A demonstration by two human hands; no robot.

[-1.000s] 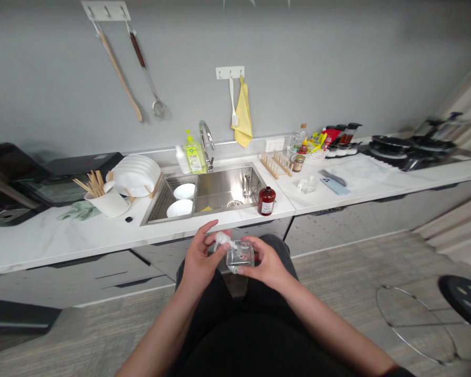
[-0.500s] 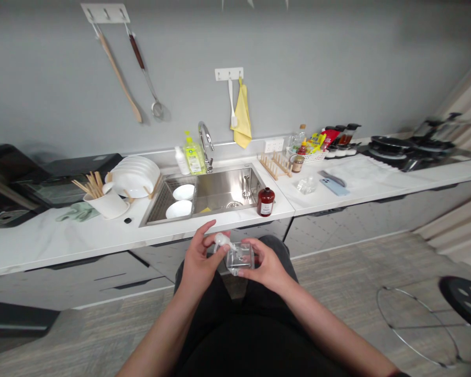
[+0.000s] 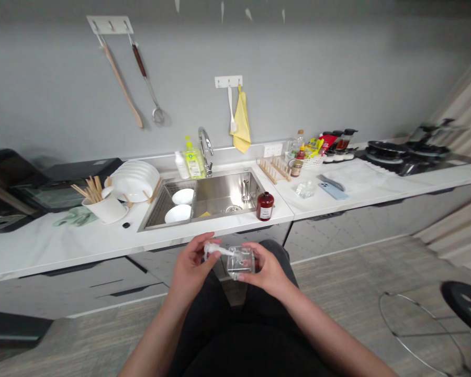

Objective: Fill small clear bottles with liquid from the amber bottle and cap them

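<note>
Just before the counter [image 3: 102, 246], your left hand [image 3: 190, 267] pinches the white pump top [image 3: 212, 249], narrow end pointing at the clear container [image 3: 240, 266], which your right hand [image 3: 270, 269] grips by its right side, presumably leaving the left side unobstructed.

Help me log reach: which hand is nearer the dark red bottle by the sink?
Right. The right hand, holding the clear container, is almost straight in front of the bottle; the left hand, holding the white pump, is farther away, leftward.

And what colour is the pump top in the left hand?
White: the pump top in the left hand, best seen in the head view.
</note>
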